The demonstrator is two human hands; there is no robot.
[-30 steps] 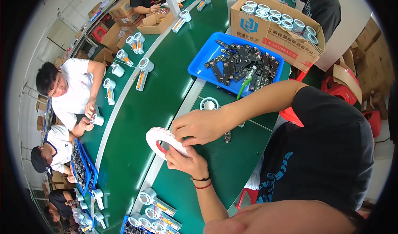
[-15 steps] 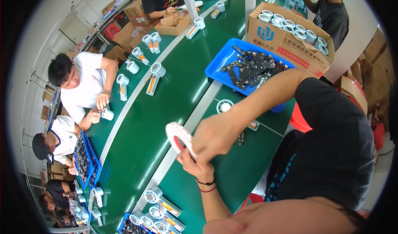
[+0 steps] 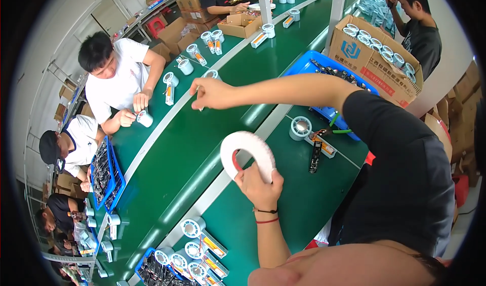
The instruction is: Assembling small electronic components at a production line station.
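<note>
**Annular tape roll held over a green worktop, with moulded parts around it**

The left hand [image 3: 259,185] is closed on the lower edge of a flat, ring-shaped tape roll [image 3: 258,146], fingers on one side and thumb on the other. The roll's broad face is matt white and its inner core red; it is raised above the inner edge of the glossy green belt [image 3: 190,151]. A black cord [image 3: 264,211] and a red cord [image 3: 268,220] circle the wrist. The right hand [image 3: 215,93], extended over the belt, has its fingers bent and the thumb drawn in near them; whether the fingertips grip anything cannot be told.

Beside the roll, on the smooth green worktop [image 3: 276,230], stand a pale-blue cylindrical housing [image 3: 300,126] with a ribbed circular face, an oblong orange-and-white block [image 3: 327,149] and, just beside the block, a narrow black circuit strip [image 3: 315,157]. Green tool handles [image 3: 342,131] lie by a smooth blue plastic tray [image 3: 302,65] of black strips. Beyond it, a brown cardboard carton [image 3: 347,55] contains upright pale-blue cylinders. Further housings with oblong blocks [image 3: 214,244] cluster at the near end.
</note>
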